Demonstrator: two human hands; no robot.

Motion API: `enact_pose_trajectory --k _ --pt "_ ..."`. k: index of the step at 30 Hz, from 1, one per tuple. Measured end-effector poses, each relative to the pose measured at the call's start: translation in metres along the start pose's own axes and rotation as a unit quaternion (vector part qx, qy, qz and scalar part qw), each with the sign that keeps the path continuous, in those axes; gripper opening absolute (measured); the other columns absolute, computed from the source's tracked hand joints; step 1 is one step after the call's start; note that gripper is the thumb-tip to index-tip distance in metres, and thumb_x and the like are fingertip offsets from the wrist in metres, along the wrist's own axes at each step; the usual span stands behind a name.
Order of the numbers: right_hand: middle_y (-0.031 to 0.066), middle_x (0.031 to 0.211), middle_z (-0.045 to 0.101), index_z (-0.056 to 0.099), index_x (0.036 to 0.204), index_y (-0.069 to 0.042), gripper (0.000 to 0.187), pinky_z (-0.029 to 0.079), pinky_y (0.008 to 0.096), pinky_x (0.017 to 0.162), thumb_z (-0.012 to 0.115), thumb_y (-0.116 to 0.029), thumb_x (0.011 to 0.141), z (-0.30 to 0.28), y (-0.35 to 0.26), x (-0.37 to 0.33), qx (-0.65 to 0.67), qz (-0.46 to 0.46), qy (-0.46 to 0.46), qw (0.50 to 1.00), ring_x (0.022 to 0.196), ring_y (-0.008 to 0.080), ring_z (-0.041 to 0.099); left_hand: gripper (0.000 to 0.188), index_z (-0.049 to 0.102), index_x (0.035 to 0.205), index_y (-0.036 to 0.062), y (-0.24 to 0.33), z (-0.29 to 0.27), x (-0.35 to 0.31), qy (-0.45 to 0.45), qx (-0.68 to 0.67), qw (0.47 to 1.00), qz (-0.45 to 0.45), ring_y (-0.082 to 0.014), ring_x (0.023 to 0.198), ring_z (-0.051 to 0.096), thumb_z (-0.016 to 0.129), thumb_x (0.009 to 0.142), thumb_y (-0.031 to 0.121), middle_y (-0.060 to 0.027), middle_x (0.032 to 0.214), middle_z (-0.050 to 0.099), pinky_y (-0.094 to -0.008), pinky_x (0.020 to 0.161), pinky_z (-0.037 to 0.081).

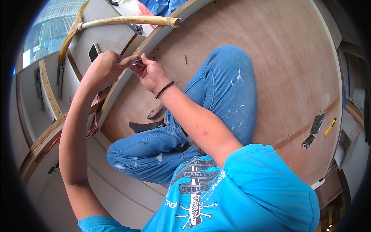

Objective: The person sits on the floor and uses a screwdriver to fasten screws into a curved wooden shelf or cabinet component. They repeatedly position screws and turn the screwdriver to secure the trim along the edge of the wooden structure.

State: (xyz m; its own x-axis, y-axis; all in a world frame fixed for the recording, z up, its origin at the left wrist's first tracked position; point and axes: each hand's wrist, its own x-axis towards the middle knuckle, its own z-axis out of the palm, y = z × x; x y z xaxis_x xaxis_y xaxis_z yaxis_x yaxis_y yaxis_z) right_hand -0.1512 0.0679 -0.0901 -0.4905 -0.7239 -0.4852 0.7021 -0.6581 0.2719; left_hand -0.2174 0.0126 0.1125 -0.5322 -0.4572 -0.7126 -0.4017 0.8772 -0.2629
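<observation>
My left hand and my right hand meet above the edge strip of a large curved wooden panel. Fingers of my left hand are closed, with the index finger stretched toward the right hand's fingertips. Thumb and fingers of my right hand pinch a small dark piece, too little of which shows to name. What my left hand grips is mostly hidden by its fingers. A black bead bracelet circles my right wrist. Beyond my right hand, a screw lies on the panel.
A broom's pale handle crosses the upper left, above a phone. Near my foot lies a red-and-grey handled tool. At right are a yellow cutter and dark scraps. Red wire trails along the frame.
</observation>
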Motion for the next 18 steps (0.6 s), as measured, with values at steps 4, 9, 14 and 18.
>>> enact_pose_trajectory --k 4,9,14,18 --pt "0.0068 0.104 0.069 0.063 0.105 -0.006 0.022 0.062 0.0322 0.088 0.049 -0.022 0.112 0.005 0.000 -0.010 0.027 -0.001 0.019 0.999 0.093 0.0169 0.069 0.036 0.066 0.116 -0.0034 -0.005 0.020 -0.004 0.090 0.163 0.964 0.187 -0.0321 0.088 0.073 0.071 0.094 0.026 -0.0158 0.091 0.072 -0.0446 0.075 0.057" --pt "0.0101 0.106 0.071 0.062 0.108 -0.006 0.023 0.062 0.0339 0.089 0.046 -0.022 0.113 -0.003 0.003 0.004 0.100 -0.006 0.035 0.994 0.094 0.0194 0.070 0.034 0.064 0.123 0.0081 -0.001 0.035 -0.014 0.231 0.296 0.865 0.331 -0.0283 0.112 0.066 0.066 0.089 0.004 -0.0102 0.105 0.063 -0.0375 0.081 0.063" --pt "0.0119 0.110 0.071 0.060 0.108 -0.006 0.022 0.062 0.0349 0.089 0.044 -0.020 0.113 -0.001 0.004 0.006 0.117 -0.014 -0.005 0.993 0.098 0.0199 0.070 0.048 0.061 0.132 0.0039 0.005 0.010 -0.016 0.177 0.034 0.950 0.255 -0.0331 0.104 0.070 0.075 0.091 0.023 -0.0170 0.111 0.071 -0.0476 0.084 0.056" --pt "0.0129 0.114 0.069 0.061 0.111 -0.001 0.024 0.063 0.0311 0.090 0.044 -0.018 0.113 -0.003 0.004 0.002 0.126 -0.020 -0.011 0.992 0.099 0.0202 0.070 0.049 0.068 0.123 0.0007 0.024 -0.004 -0.005 0.014 0.118 0.991 0.068 -0.0397 0.087 0.072 0.076 0.092 0.038 -0.0204 0.090 0.075 -0.0496 0.084 0.053"
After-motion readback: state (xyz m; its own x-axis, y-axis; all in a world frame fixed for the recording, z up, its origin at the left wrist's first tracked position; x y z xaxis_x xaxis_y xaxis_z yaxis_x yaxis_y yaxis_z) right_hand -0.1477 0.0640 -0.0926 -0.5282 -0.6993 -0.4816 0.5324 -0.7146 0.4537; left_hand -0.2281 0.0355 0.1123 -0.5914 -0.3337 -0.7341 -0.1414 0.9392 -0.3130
